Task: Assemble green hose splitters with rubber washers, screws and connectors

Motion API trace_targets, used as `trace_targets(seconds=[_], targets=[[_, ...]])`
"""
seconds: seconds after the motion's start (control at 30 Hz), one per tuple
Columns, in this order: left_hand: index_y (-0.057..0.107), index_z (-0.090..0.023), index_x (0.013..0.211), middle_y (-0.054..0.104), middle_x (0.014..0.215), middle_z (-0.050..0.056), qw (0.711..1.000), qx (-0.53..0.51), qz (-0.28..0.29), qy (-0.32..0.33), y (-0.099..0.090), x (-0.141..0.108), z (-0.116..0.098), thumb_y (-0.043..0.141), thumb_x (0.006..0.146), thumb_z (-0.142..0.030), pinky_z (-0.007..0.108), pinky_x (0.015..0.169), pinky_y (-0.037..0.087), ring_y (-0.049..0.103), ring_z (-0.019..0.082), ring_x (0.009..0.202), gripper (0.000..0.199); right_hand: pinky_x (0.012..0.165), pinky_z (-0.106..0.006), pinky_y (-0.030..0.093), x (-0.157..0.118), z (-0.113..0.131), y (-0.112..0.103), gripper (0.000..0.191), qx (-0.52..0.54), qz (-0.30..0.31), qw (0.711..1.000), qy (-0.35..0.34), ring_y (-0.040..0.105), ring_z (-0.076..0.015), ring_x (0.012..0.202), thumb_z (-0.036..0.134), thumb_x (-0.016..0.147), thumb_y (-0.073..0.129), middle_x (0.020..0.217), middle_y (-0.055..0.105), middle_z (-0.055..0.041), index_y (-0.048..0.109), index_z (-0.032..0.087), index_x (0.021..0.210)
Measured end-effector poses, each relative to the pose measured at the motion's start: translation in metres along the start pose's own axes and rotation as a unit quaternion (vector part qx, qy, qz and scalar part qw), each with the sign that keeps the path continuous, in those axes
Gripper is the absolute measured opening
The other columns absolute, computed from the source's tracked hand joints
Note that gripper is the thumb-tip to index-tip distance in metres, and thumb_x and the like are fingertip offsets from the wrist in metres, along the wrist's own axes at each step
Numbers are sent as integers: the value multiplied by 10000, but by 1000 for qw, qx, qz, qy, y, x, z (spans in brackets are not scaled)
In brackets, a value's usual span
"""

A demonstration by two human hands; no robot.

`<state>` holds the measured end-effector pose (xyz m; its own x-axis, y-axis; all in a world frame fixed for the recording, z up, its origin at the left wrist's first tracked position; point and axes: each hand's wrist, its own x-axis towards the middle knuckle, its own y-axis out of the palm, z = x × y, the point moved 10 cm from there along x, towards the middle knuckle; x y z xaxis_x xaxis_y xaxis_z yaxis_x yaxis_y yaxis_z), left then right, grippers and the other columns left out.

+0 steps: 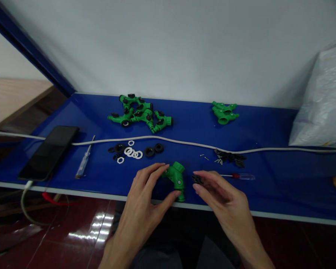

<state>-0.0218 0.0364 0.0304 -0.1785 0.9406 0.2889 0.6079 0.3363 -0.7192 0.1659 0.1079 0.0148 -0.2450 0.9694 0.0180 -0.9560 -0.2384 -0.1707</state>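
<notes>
My left hand (145, 201) grips a green plastic Y-shaped hose splitter (176, 176) by its two branches, close to the front edge of the blue shelf. Its wide collar points away from me. Between the thumb and fingertips of my right hand (226, 198) is a small black valve handle (197, 180), a little to the right of the splitter and apart from it. Just beyond that hand lies a screwdriver (242, 176) with a red and clear handle. Loose black handles (235, 157) and several small screws (204, 157) rest behind it.
Several green splitters with black handles (142, 114) stand at the back left; bare green ones (224, 112) sit back right. White rings (133, 152) and black collars (154, 149) lie mid-shelf. A white cable (182, 142) crosses the shelf. Left are a phone (49, 153) and another screwdriver (84, 160); right, a plastic bag (322, 101).
</notes>
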Motion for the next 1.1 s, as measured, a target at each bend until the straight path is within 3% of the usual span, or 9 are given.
trace_targets(seconds=[0.2,0.3,0.37,0.43,0.53,0.67,0.87,1.1], targets=[[628,-290,1240,676,1141,45,999,11,-45,-13,1,-1,3,715,933,-271,376,899,595,696,211,985,320,659,-192,623,-1,-1,-1,188,-1,8,1000,17,737,-144,688,349,863,752,753,741,-12,781,233,1008],[599,-296,1272,639,1038,9,998,3,-51,-45,1,-3,8,729,912,-269,291,721,599,659,147,775,384,704,-208,636,-1,-3,-4,201,5,2,1000,27,762,-158,704,345,824,786,788,783,-20,768,237,993],[555,-312,1342,618,1072,7,997,1,-53,-58,0,-3,9,736,893,-274,272,650,588,621,120,689,485,704,-203,634,0,-2,-7,206,-7,-1,1000,27,765,-155,715,331,804,801,835,796,-18,771,249,990],[497,-332,1420,604,1247,37,997,1,-42,-62,1,-1,9,742,877,-285,290,663,602,646,124,719,597,694,-203,630,0,1,-8,201,-30,1,999,16,755,-149,716,316,791,807,844,790,-9,780,255,981],[467,-339,1457,586,1421,55,999,8,-14,-47,6,2,5,735,886,-308,347,791,617,718,194,933,632,677,-207,617,1,11,-5,170,-72,16,997,-14,727,-138,701,299,805,789,838,769,3,786,261,970],[524,-319,1399,682,1326,39,999,30,-3,-19,11,3,0,694,934,-335,378,888,571,718,235,1081,495,647,-199,578,1,29,6,108,-188,45,978,-81,706,-130,725,303,882,742,876,751,9,762,270,982],[536,-304,1376,703,1303,36,999,45,-15,-17,12,1,-3,684,934,-326,383,869,533,724,237,1058,467,720,-251,606,-6,60,27,154,-354,45,906,-227,721,-155,742,345,992,623,918,732,-32,707,217,1002],[537,-300,1390,706,1295,38,999,41,-14,-16,12,0,-3,663,951,-337,374,875,525,718,227,1065,458,732,-327,636,-12,66,49,327,-440,52,854,-271,748,-216,869,345,1084,409,994,739,-100,693,185,1117]])
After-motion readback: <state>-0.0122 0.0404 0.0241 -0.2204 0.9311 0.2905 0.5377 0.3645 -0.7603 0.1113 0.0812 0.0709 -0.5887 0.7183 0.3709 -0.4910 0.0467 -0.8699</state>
